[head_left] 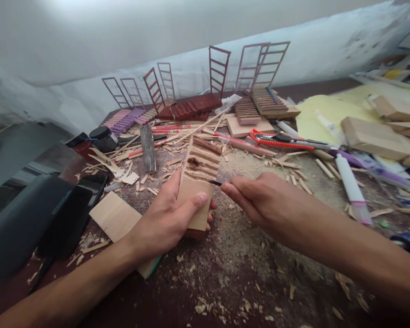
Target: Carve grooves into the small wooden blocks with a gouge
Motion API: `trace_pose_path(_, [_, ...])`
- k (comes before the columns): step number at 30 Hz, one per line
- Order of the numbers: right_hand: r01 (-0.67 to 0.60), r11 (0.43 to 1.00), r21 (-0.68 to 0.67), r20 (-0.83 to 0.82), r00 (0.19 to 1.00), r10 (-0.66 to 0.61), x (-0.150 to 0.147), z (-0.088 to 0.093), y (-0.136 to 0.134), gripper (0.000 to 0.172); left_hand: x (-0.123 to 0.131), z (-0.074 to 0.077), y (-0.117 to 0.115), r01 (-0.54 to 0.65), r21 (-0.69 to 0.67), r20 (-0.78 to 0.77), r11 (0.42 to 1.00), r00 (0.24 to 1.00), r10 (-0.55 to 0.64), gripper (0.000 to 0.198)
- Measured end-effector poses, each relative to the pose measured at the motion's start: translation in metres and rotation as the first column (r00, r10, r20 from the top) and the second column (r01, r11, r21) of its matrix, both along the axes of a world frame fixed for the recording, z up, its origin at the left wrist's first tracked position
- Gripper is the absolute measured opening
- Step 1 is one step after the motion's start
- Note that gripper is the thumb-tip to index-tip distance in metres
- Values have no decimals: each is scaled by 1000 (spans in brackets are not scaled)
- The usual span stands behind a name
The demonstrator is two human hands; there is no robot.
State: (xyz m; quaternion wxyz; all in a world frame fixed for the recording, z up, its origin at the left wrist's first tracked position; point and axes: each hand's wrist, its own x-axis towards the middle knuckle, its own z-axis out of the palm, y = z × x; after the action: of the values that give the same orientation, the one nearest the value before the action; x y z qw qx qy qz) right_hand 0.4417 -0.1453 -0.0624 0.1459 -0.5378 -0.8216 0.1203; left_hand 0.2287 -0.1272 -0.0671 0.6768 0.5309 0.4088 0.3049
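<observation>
My left hand [177,207] grips a light wooden block [198,187] from below, thumb pressed on its smooth lower face. Several carved grooves run across the upper half of the block, and a dark scorched-looking patch marks one of them. My right hand [256,193] is closed around a slim tool whose thin dark tip [216,182] lies at the lowest groove, on the block's right side. The rest of that tool is hidden in the fist, so its exact kind cannot be made out.
Wood shavings and thin sticks litter the dark table [259,282]. Small ladder-backed wooden pieces [219,70] stand along the wall. An orange utility knife [283,139] lies behind my right hand. A flat board [116,216] is under my left forearm; glue tubes [353,187] and wooden blocks [372,139] lie right.
</observation>
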Motion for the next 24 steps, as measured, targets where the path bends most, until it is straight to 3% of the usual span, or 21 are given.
trace_pose_path(4, [8, 989, -147, -161, 986, -32, -4, -5, 3, 55, -1, -2, 1, 0, -4, 5, 1000, 1000, 0, 31])
trace_pose_path(12, [30, 997, 74, -4, 1000, -30, 1, 2, 5, 46, 1, -2, 2, -46, -68, 122, 997, 991, 54, 40])
trace_pose_path(16, [-12, 993, 116, -77, 997, 21, 2, 4, 8, 38, 0, 3, 2, -101, -124, 196, 987, 973, 124, 43])
trace_pose_path(20, [-42, 989, 144, -120, 991, 59, 4, 4, 10, 39, -4, 6, 4, -31, -171, 288, 985, 954, 80, 45])
trace_pose_path(24, [-14, 993, 118, -71, 997, 23, 4, 3, 10, 38, -3, 5, 5, -58, -155, 234, 986, 968, 94, 36])
